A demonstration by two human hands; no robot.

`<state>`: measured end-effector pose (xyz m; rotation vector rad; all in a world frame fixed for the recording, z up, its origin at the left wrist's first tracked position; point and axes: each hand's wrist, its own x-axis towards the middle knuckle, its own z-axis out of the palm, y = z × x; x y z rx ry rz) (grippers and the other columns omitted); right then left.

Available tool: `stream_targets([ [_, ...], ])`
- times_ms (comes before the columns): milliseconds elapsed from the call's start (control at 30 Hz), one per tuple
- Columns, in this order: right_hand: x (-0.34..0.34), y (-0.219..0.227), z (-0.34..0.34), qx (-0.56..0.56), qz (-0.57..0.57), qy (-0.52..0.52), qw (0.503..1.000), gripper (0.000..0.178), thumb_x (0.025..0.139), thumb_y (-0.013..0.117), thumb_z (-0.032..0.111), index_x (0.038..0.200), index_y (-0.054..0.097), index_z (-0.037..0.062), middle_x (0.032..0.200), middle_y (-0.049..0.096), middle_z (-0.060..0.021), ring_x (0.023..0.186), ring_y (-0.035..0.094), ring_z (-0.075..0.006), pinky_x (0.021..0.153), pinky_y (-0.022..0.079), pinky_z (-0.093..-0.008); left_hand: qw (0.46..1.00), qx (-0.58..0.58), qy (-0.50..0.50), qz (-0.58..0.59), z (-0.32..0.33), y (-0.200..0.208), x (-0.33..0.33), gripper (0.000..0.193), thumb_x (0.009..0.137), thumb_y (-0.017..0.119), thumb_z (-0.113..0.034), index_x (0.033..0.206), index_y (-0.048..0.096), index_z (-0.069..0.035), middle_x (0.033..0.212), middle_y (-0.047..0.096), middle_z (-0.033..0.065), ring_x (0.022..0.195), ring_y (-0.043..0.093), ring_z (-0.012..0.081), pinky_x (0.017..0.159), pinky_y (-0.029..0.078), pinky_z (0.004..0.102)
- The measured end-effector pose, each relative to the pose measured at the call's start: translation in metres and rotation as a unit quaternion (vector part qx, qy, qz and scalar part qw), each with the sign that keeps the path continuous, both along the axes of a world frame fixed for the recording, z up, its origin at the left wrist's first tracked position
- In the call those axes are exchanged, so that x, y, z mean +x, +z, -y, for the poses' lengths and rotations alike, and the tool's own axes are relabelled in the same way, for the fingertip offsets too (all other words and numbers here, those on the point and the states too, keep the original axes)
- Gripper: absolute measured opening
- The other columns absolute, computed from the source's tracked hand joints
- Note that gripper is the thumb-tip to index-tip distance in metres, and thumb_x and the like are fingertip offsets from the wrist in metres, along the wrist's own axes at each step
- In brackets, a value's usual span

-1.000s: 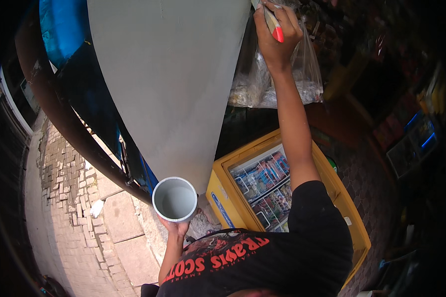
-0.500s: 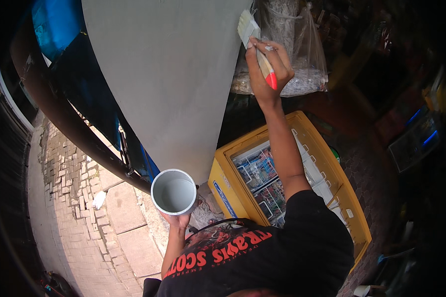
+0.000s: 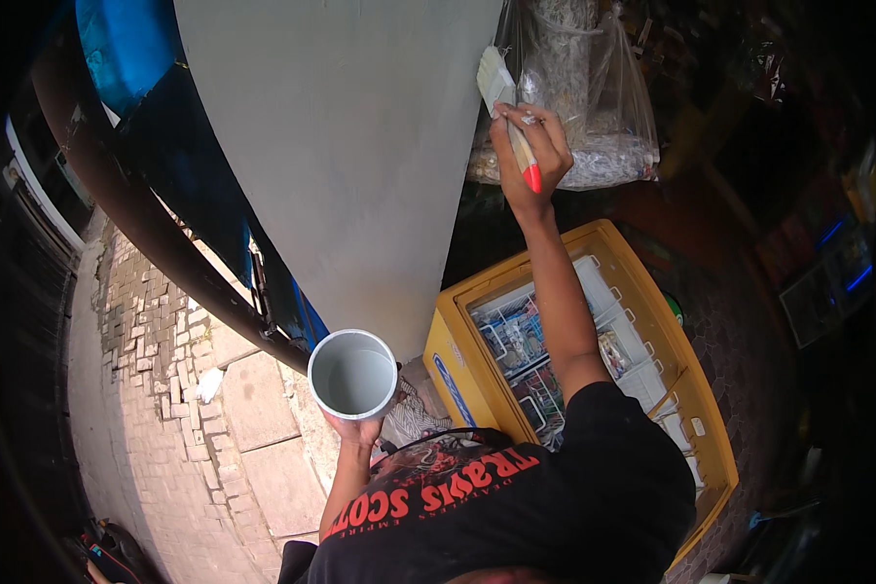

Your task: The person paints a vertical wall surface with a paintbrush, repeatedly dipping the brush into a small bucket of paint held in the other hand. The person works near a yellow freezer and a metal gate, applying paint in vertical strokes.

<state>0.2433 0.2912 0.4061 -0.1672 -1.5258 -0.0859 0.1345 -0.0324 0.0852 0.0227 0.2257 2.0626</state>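
Grey panel (image 3: 346, 146), coating under way.
Right hand (image 3: 535, 151): fingers closed round brush (image 3: 498, 86), beside panel's right edge. Left hand (image 3: 355, 429): fingers supporting pot (image 3: 353, 375), grey paint apparently inside. Panel's lower end looks browner; completion uncertain.

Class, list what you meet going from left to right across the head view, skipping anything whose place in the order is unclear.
Blue sheeting, white scrap, round grey pot, paintbrush, glowing blue strips.

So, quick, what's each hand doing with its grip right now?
Left hand: holding the round gray container, fingers mostly hidden.
Right hand: closed, holding the paintbrush with bristles pointing away from the person.
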Motion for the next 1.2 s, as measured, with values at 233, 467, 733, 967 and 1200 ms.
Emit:
stream_targets([
  [233, -0.014, 0.050, -0.045, 0.017, 0.021, -0.004, 1.000, 0.017, 0.084, 0.076, 0.001, 0.101, 0.079, 0.0011, 0.099, 0.074, -0.0113, 0.089, 0.073, -0.0248, 0.075, 0.058, -0.0339, 1.000, -0.016, -0.008, -0.001, -0.004, -0.002, 0.005, 0.091, 0.094, 0.039, -0.078, 0.156, 0.037, -0.010, 0.152, 0.047, 0.0226, 0.134, 0.047, 0.0530, 0.096, 0.049, 0.0724],
  [467, -0.008, -0.035, 0.001, -0.037, -0.019, 0.019, 0.999, 0.017, 0.083, 0.075, -0.002, 0.099, 0.077, -0.0002, 0.092, 0.072, -0.0131, 0.085, 0.072, -0.0261, 0.077, 0.058, -0.0354, 1.000, -0.019, 0.004, 0.005, -0.006, 0.014, 0.011, 0.088, 0.095, 0.040, -0.075, 0.153, 0.042, -0.009, 0.149, 0.051, 0.0190, 0.135, 0.051, 0.0435, 0.110, 0.043, 0.0636],
  [733, -0.018, 0.002, -0.037, -0.076, -0.038, 0.047, 0.995, 0.015, 0.082, 0.075, -0.005, 0.096, 0.077, -0.0009, 0.095, 0.074, -0.0133, 0.085, 0.072, -0.0231, 0.074, 0.057, -0.0339, 0.999, -0.033, -0.006, -0.008, -0.005, 0.002, 0.009, 0.089, 0.094, 0.037, -0.079, 0.154, 0.041, -0.014, 0.151, 0.050, 0.0195, 0.135, 0.047, 0.0521, 0.100, 0.046, 0.0733],
  [967, -0.027, -0.035, -0.017, -0.294, -0.264, 0.291, 0.871, 0.015, 0.092, 0.077, 0.003, 0.104, 0.069, -0.0007, 0.103, 0.070, -0.0077, 0.092, 0.069, -0.0181, 0.080, 0.058, -0.0321, 0.999, -0.020, -0.029, -0.027, -0.007, 0.023, 0.017, 0.090, 0.094, 0.037, -0.078, 0.156, 0.039, -0.013, 0.152, 0.049, 0.0194, 0.138, 0.044, 0.0524, 0.101, 0.044, 0.0749],
  [1200, -0.071, 0.018, -0.047, -0.285, -0.368, 0.496, 0.733, 0.019, 0.091, 0.077, 0.004, 0.105, 0.066, 0.0032, 0.106, 0.067, -0.0081, 0.095, 0.065, -0.0178, 0.081, 0.056, -0.0319, 0.991, 0.065, -0.093, -0.070, -0.006, 0.029, 0.020, 0.090, 0.094, 0.040, -0.077, 0.156, 0.038, -0.011, 0.153, 0.047, 0.0212, 0.138, 0.045, 0.0516, 0.103, 0.046, 0.0716],
])
